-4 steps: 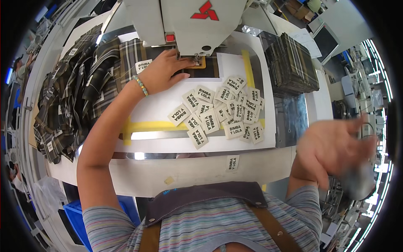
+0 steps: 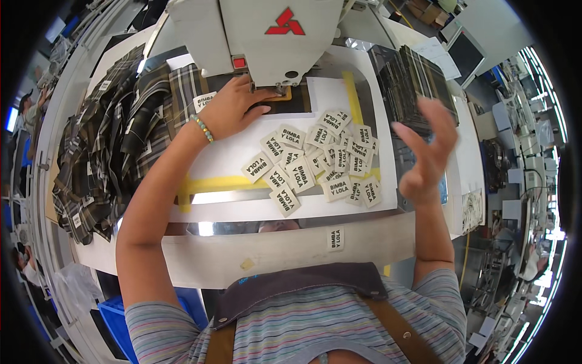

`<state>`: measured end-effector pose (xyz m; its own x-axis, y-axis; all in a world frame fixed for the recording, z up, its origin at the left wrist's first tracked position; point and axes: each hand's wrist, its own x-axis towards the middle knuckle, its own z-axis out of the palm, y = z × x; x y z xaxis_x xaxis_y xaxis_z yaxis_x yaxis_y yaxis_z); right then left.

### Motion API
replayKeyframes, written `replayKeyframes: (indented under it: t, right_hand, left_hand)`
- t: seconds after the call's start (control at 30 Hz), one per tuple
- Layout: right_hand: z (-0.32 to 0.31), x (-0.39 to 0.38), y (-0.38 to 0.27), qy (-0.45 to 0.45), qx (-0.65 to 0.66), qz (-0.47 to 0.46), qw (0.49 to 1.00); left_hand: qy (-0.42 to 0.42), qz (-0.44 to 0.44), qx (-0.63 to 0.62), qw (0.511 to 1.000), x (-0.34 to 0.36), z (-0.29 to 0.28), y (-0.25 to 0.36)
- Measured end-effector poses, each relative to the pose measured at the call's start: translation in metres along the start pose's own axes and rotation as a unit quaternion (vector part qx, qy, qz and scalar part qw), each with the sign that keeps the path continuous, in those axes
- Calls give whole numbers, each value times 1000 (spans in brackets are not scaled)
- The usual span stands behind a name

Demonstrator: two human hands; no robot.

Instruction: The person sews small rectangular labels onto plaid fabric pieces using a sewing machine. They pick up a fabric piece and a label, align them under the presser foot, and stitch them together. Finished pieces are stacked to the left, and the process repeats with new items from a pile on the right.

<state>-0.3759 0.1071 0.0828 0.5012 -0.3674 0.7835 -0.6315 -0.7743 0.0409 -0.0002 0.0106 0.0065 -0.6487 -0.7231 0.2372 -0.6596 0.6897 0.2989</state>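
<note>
My left hand [image 2: 229, 108] lies with fingers apart on brown plaid fabric [image 2: 294, 107] under the white machine's head [image 2: 285, 48], fingertips beside a small yellow plate [image 2: 282, 97] below the needle area. A white label [image 2: 202, 99] lies on the fabric behind that hand. My right hand [image 2: 427, 158] is raised at the right, fingers spread and empty, near a neat stack of folded plaid pieces [image 2: 430, 73]. Several loose white printed labels [image 2: 337, 188] form a spread pile on a white sheet [image 2: 236, 207] between my hands.
A heap of plaid pieces [image 2: 91, 164] fills the table's left side. A single label [image 2: 335, 238] lies on the front table edge [image 2: 297, 247]. A blue bin [image 2: 118, 321] stands below left, a screen [image 2: 467, 51] behind right. Other workers [image 2: 27, 103] are at the far left.
My right hand has swung leftward and upward from beyond the table's right side to over the table, fingers now raised. My left hand stays at the machine.
</note>
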Motion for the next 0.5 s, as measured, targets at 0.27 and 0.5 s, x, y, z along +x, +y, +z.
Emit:
replayKeyframes:
  t: [0.27,0.5]
  right_hand:
    - [7,-18,-31,-245,141,12,959]
    - [7,-78,-85,-312,183,-175,916]
  left_hand:
    - [101,-18,-10,995,-29,-9,-17]
    - [86,-64,22,994,-64,-22,-13]
